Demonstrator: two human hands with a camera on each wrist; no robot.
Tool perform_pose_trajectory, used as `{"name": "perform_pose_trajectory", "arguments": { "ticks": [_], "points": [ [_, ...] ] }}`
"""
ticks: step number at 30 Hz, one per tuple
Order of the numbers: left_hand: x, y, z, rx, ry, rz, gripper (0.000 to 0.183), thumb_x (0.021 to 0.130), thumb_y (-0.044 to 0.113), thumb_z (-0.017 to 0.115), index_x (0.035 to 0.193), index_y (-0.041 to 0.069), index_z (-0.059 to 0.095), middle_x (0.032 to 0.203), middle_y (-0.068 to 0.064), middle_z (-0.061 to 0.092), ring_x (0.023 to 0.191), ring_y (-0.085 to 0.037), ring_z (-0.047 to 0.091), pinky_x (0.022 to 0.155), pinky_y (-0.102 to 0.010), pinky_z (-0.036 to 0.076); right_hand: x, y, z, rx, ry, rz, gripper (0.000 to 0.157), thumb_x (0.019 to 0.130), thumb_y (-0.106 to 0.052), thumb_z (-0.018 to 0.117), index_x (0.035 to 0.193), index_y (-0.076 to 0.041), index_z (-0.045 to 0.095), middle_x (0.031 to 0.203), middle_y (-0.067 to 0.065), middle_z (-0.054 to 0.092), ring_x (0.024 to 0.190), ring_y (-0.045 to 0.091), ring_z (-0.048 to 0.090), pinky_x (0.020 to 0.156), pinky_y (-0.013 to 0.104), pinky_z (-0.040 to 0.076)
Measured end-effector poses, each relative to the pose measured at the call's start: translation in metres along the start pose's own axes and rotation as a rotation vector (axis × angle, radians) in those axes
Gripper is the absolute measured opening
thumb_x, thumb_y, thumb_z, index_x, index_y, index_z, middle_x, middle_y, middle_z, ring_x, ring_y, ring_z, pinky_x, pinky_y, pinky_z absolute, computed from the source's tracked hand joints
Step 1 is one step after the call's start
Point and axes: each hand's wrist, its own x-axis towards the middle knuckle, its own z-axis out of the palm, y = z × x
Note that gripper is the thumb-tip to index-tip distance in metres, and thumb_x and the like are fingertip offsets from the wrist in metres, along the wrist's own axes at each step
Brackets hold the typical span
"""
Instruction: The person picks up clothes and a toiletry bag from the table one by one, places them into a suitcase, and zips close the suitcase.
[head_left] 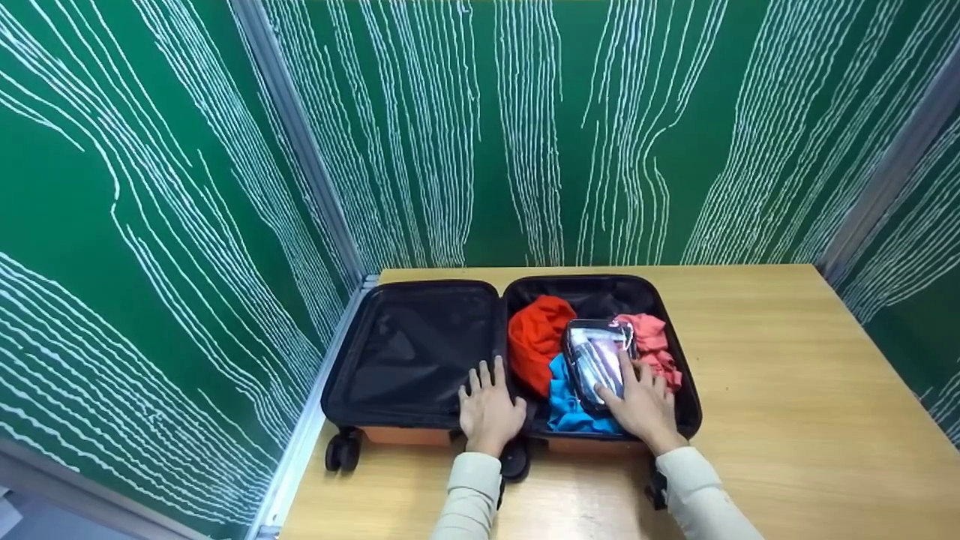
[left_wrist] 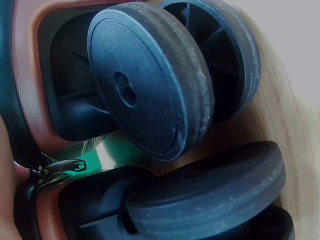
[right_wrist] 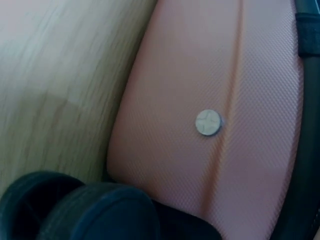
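An open suitcase [head_left: 427,435] lies flat on the table, with a black-lined half on each side. In the right half, a clear pouch with black edging [head_left: 592,367] lies on clothes: a red garment [head_left: 536,345], a blue garment [head_left: 574,412] and a pink garment [head_left: 649,337]. My right hand [head_left: 641,405] rests on the pouch's right side, fingers spread. My left hand [head_left: 489,412] lies with straight fingers over the near edge where the two halves meet. In the left wrist view, a sliver of that hand [left_wrist: 6,185] shows beside a zipper pull [left_wrist: 65,166].
Black wheels [left_wrist: 150,80] stick out from the suitcase's near side, also at its left corner [head_left: 343,450]. The right wrist view shows the pink shell [right_wrist: 200,75] with a round stud [right_wrist: 208,122]. The wooden table [head_left: 795,390] extends right. Green walls with white lines [head_left: 525,135] stand behind and beside.
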Motion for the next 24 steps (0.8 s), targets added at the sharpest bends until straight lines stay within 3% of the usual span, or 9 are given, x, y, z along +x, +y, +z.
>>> {"name": "perform_pose_trajectory", "arguments": {
  "ticks": [6, 12, 18, 24],
  "points": [
    [0.0002, -0.0001, 0.0003, 0.001, 0.003, -0.001, 0.08, 0.092, 0.042, 0.064, 0.162, 0.02, 0.031, 0.163, -0.014, 0.04, 0.151, -0.037, 0.038, 0.118, -0.058, 0.033, -0.0025, -0.0019, 0.0003, -0.056, -0.007, -0.003, 0.083, 0.102, -0.068, 0.035, 0.165, -0.016, 0.019, 0.157, 0.026, 0.031, 0.138, 0.057, 0.032, 0.109, 0.075, 0.026],
    [0.0002, 0.0, 0.0001, 0.001, 0.002, -0.001, 0.08, 0.093, 0.042, 0.063, 0.162, 0.02, 0.031, 0.163, -0.014, 0.04, 0.151, -0.037, 0.038, 0.119, -0.059, 0.033, -0.0043, -0.0033, -0.0007, -0.068, -0.004, -0.013, 0.067, 0.109, -0.052, 0.024, 0.165, -0.015, 0.019, 0.159, 0.024, 0.031, 0.138, 0.057, 0.032, 0.109, 0.076, 0.026],
    [-0.0002, 0.0002, -0.001, -0.001, 0.0, 0.0, 0.079, 0.093, 0.042, 0.062, 0.162, 0.021, 0.03, 0.164, -0.014, 0.039, 0.151, -0.036, 0.037, 0.119, -0.058, 0.033, -0.0044, -0.003, -0.0003, -0.061, -0.004, -0.012, 0.065, 0.11, -0.048, 0.027, 0.165, -0.017, 0.016, 0.159, 0.024, 0.03, 0.137, 0.058, 0.033, 0.109, 0.076, 0.027],
    [-0.0004, -0.0003, -0.0018, -0.019, -0.012, -0.003, 0.08, 0.093, 0.041, 0.062, 0.163, 0.02, 0.029, 0.164, -0.015, 0.038, 0.152, -0.037, 0.036, 0.119, -0.06, 0.032, -0.0034, -0.0022, 0.0025, -0.034, 0.033, -0.036, 0.064, 0.108, -0.044, 0.037, 0.165, -0.019, 0.02, 0.157, 0.027, 0.033, 0.134, 0.061, 0.037, 0.102, 0.075, 0.036]
  ]
}}
